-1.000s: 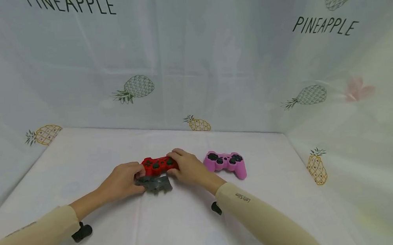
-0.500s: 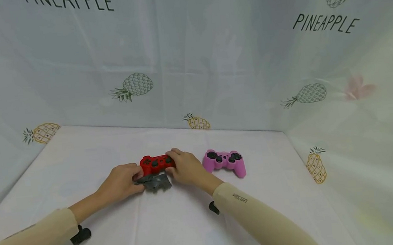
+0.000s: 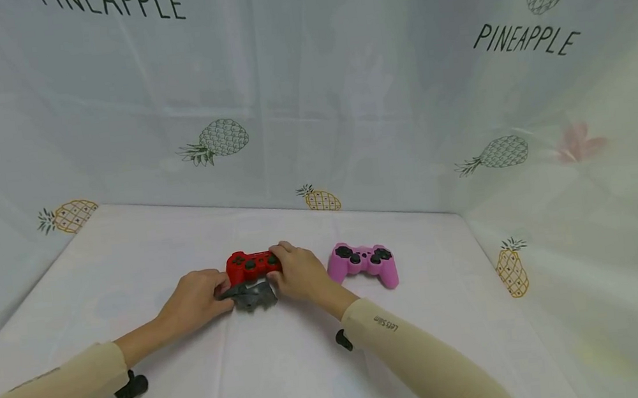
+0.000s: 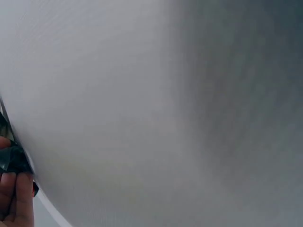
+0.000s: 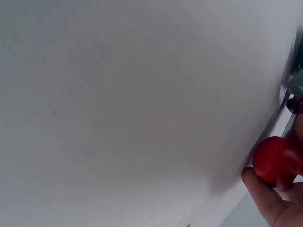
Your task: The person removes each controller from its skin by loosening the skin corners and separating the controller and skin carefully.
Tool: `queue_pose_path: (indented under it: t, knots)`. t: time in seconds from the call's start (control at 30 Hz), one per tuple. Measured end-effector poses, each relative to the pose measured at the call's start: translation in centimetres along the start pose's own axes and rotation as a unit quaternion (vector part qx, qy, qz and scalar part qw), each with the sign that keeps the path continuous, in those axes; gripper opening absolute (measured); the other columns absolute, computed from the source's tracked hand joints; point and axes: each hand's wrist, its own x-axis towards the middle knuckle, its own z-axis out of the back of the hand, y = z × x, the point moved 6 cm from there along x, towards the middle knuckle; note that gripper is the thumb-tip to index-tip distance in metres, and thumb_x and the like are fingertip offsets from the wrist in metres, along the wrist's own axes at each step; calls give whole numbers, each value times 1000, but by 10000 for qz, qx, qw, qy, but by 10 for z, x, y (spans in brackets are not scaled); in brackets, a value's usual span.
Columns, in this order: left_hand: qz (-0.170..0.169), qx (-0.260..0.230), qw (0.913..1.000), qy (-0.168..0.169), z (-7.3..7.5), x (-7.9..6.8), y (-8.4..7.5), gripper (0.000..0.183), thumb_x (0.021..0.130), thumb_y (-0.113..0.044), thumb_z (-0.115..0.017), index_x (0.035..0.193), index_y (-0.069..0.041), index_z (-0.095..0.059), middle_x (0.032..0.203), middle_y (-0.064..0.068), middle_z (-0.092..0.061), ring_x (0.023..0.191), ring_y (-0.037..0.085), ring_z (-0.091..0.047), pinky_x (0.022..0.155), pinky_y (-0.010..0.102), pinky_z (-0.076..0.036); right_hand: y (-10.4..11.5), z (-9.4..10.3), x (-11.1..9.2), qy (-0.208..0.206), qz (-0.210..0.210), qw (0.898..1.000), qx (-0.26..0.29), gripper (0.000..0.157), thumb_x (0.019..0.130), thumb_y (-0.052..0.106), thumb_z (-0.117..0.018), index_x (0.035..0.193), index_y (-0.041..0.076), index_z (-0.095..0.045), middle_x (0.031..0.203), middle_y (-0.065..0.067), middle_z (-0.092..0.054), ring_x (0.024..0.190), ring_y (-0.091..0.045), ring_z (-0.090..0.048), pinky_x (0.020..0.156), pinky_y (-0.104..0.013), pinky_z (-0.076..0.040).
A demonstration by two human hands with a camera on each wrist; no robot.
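A red game controller [image 3: 241, 272] lies on the white-covered table in the head view, face up. My right hand [image 3: 303, 276] grips its right end, and the right wrist view shows fingers around a rounded red grip [image 5: 275, 161]. Just in front of the controller is a crumpled dark grey piece [image 3: 256, 296], thin and ragged-edged; its kind is unclear. My left hand [image 3: 195, 300] pinches the left end of this piece, close to the controller's left side. In the left wrist view the dark piece [image 4: 15, 160] sits between thumb and fingers.
A pink game controller [image 3: 364, 262] lies to the right of my right hand, apart from it. White cloth printed with pineapples [image 3: 223, 138] hangs behind and at the sides. Small black wrist cameras [image 3: 132, 386] sit under both cuffs.
The red controller and my right hand have shifted slightly left. My left hand keeps its pinch on the dark grey piece, almost still. The pink controller stays in place.
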Motion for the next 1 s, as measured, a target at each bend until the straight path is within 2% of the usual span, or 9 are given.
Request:
queue_pose_path:
  t: [0.57, 1.0]
  knots:
    - [528, 93, 9985, -83, -6, -1, 2, 33, 78, -9, -85, 70, -20, -55, 64, -8, -43, 62, 9, -42, 57, 24, -34, 2, -1, -5, -102, -200, 9997, -112, 52, 103, 40, -69, 144, 9, -60, 136, -9, -68, 107, -26, -75, 95, -37, -60]
    - [699, 141, 9972, -203, -3, 4, 9, 36, 79, -11, -86, 70, -18, -52, 64, -6, -43, 62, 12, -43, 59, 27, -34, 6, -1, -4, -272, -461, 9985, -84, 49, 103, 41, -70, 139, 9, -64, 125, -8, -71, 99, -23, -76, 93, -35, -60]
